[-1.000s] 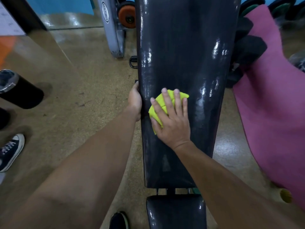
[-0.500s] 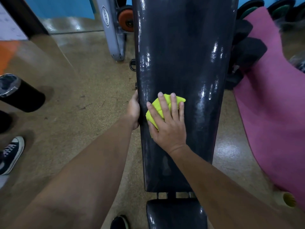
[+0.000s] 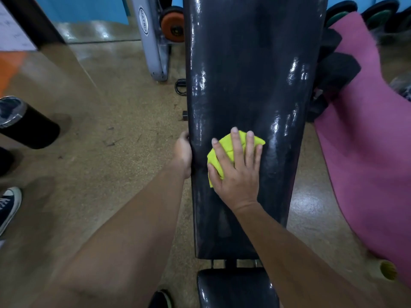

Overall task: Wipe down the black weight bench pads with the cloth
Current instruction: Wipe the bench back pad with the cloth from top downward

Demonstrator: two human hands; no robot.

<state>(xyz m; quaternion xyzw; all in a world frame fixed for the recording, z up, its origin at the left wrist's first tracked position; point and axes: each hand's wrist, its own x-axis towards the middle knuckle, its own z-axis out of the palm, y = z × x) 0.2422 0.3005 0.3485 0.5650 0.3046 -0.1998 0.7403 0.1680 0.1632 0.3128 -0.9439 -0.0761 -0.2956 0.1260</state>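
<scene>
Long back pad (image 3: pixel 249 74) runs lengthwise away; right hand (image 3: pixel 238 172) flattens cloth (image 3: pixel 224 147).

Black bench pad (image 3: pixel 249 81) — yellow cloth (image 3: pixel 224 150) flat on it.

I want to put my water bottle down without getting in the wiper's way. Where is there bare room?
Bare floor lies left of the long bench pad, between the black cylinder and grey machine leg. Right of the pad is crowded: the pink mat and dark weights. The pad carries the right hand and yellow cloth.
</scene>
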